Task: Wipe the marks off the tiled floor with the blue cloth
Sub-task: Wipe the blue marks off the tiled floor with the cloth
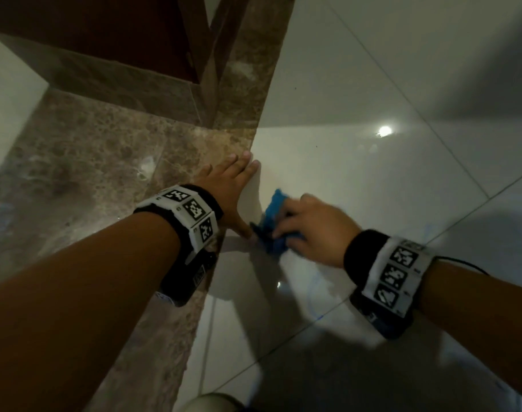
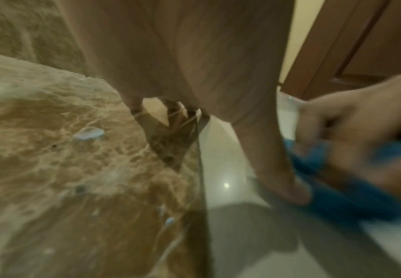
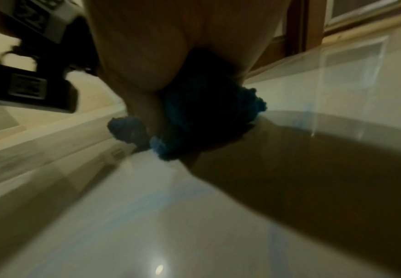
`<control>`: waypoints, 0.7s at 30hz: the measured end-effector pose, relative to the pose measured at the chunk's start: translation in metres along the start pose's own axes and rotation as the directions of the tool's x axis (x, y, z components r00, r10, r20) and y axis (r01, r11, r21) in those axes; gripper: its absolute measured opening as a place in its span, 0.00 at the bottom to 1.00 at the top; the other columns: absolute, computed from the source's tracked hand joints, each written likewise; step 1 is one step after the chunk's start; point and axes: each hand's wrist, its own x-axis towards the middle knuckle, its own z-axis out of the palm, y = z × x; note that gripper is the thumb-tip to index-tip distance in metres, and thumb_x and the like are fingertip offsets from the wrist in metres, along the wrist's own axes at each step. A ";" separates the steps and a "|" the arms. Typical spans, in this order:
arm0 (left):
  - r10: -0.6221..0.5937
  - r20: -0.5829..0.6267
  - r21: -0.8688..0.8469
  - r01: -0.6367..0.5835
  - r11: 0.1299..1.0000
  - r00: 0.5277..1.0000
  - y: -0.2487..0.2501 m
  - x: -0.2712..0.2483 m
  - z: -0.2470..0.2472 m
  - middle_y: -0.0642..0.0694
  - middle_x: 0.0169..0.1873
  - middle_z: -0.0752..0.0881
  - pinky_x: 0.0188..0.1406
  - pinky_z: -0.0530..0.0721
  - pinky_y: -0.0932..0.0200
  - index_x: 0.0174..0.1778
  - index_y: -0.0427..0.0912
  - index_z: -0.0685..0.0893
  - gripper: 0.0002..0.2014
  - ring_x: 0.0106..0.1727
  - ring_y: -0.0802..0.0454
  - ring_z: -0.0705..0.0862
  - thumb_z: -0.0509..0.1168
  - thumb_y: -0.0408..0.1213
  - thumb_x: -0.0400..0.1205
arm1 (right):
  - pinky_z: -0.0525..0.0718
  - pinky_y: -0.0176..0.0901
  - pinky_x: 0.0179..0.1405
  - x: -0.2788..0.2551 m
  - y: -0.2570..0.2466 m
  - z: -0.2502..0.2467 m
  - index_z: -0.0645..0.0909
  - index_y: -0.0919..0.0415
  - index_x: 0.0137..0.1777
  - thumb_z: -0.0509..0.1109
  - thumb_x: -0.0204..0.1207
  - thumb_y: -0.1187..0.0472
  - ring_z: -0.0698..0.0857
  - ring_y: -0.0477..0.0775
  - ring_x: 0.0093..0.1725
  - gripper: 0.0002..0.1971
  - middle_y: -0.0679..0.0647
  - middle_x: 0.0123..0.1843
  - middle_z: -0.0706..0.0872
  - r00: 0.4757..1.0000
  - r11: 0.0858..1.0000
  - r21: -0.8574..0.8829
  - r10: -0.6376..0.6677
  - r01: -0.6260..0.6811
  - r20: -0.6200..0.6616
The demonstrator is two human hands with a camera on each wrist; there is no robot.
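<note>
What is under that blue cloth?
The pale floor tile lies under the blue cloth, which the right hand grips bunched up. Faint blue marks show nearby on the tile; whether any lie beneath the cloth is hidden.

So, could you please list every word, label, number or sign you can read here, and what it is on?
No readable words or numbers.
Left wristband: black-and-white square code markers only, no letters.
Right wristband: the same kind of markers; tiny print beside them, too small to read.
Black unit under the left wrist: label too blurred to read.
</note>
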 end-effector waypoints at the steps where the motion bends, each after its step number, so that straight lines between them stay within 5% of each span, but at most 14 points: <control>1: -0.004 -0.003 -0.012 0.004 1.000 1.000 0.001 0.000 0.000 0.50 0.84 0.34 0.81 0.45 0.40 0.84 0.48 0.33 0.68 0.84 0.49 0.37 0.74 0.69 0.63 | 0.76 0.49 0.52 0.006 0.008 -0.006 0.87 0.50 0.56 0.70 0.72 0.62 0.76 0.62 0.54 0.14 0.53 0.60 0.82 0.992 0.996 -0.005 0.089 -0.090 -0.088; 3: -0.016 -0.017 -0.014 0.015 1.000 1.000 0.005 -0.001 0.002 0.50 0.84 0.33 0.82 0.45 0.40 0.84 0.47 0.34 0.67 0.84 0.49 0.36 0.72 0.71 0.63 | 0.73 0.49 0.62 0.013 0.020 -0.010 0.85 0.50 0.61 0.69 0.75 0.62 0.74 0.62 0.59 0.15 0.53 0.64 0.80 0.930 0.965 0.060 0.262 -0.255 -0.258; 5: -0.026 -0.038 0.005 0.026 1.000 0.999 0.007 -0.002 0.005 0.49 0.84 0.33 0.81 0.44 0.40 0.84 0.47 0.33 0.67 0.84 0.48 0.36 0.72 0.70 0.64 | 0.75 0.51 0.63 0.007 0.014 -0.004 0.86 0.49 0.59 0.67 0.76 0.56 0.77 0.63 0.58 0.13 0.53 0.64 0.82 0.929 0.977 0.038 0.212 -0.210 -0.304; 8: -0.027 -0.071 0.011 0.028 1.000 0.997 0.008 -0.003 0.007 0.49 0.84 0.34 0.81 0.45 0.39 0.84 0.47 0.33 0.67 0.85 0.48 0.37 0.73 0.68 0.64 | 0.82 0.53 0.52 -0.013 -0.005 0.014 0.88 0.48 0.45 0.63 0.73 0.47 0.83 0.61 0.50 0.12 0.50 0.57 0.86 0.986 0.995 -0.002 -0.099 0.099 -0.137; 10: -0.025 -0.072 0.005 0.025 1.000 0.997 0.008 -0.002 0.008 0.49 0.84 0.34 0.81 0.45 0.38 0.84 0.47 0.33 0.67 0.85 0.48 0.37 0.74 0.68 0.64 | 0.83 0.53 0.48 -0.013 -0.003 0.010 0.87 0.50 0.43 0.65 0.70 0.49 0.83 0.61 0.49 0.11 0.50 0.56 0.85 0.991 0.991 -0.033 -0.130 0.130 0.001; 12: -0.030 -0.069 0.000 0.030 1.000 0.997 0.007 -0.001 0.008 0.50 0.84 0.33 0.81 0.45 0.39 0.84 0.48 0.33 0.68 0.84 0.49 0.36 0.73 0.69 0.62 | 0.79 0.47 0.52 0.000 0.014 -0.001 0.85 0.54 0.49 0.69 0.67 0.55 0.82 0.60 0.53 0.11 0.55 0.58 0.82 0.990 1.000 0.028 0.011 -0.007 -0.143; 14: -0.033 -0.055 -0.001 0.033 0.999 0.998 0.007 -0.001 0.008 0.50 0.83 0.32 0.81 0.43 0.40 0.83 0.48 0.32 0.69 0.84 0.49 0.35 0.73 0.70 0.61 | 0.73 0.29 0.56 0.008 0.035 -0.013 0.81 0.56 0.60 0.74 0.67 0.63 0.78 0.54 0.58 0.20 0.59 0.65 0.75 0.887 0.938 0.284 0.296 -0.199 -0.354; 16: -0.036 -0.054 0.001 0.036 0.999 0.998 0.008 -0.002 0.008 0.50 0.83 0.31 0.81 0.43 0.40 0.83 0.48 0.32 0.69 0.84 0.49 0.35 0.73 0.71 0.61 | 0.70 0.26 0.59 0.008 0.042 -0.015 0.78 0.54 0.67 0.74 0.69 0.67 0.77 0.55 0.62 0.25 0.58 0.69 0.74 0.831 0.882 0.381 0.419 -0.276 -0.366; 19: -0.037 -0.058 0.005 0.038 0.999 0.998 0.008 -0.001 0.009 0.50 0.83 0.31 0.81 0.43 0.41 0.83 0.48 0.31 0.68 0.84 0.48 0.35 0.73 0.70 0.62 | 0.72 0.49 0.65 0.002 0.022 0.003 0.83 0.52 0.64 0.71 0.71 0.63 0.80 0.63 0.60 0.20 0.55 0.67 0.82 0.960 0.991 0.084 0.125 -0.107 -0.249; 21: -0.038 -0.056 0.002 0.038 0.999 0.998 0.009 -0.001 0.009 0.50 0.83 0.31 0.81 0.43 0.40 0.83 0.48 0.31 0.68 0.84 0.48 0.35 0.73 0.70 0.63 | 0.77 0.55 0.60 0.000 0.022 0.003 0.84 0.49 0.62 0.68 0.71 0.58 0.82 0.62 0.57 0.18 0.50 0.66 0.84 0.987 1.000 -0.020 -0.006 0.003 -0.161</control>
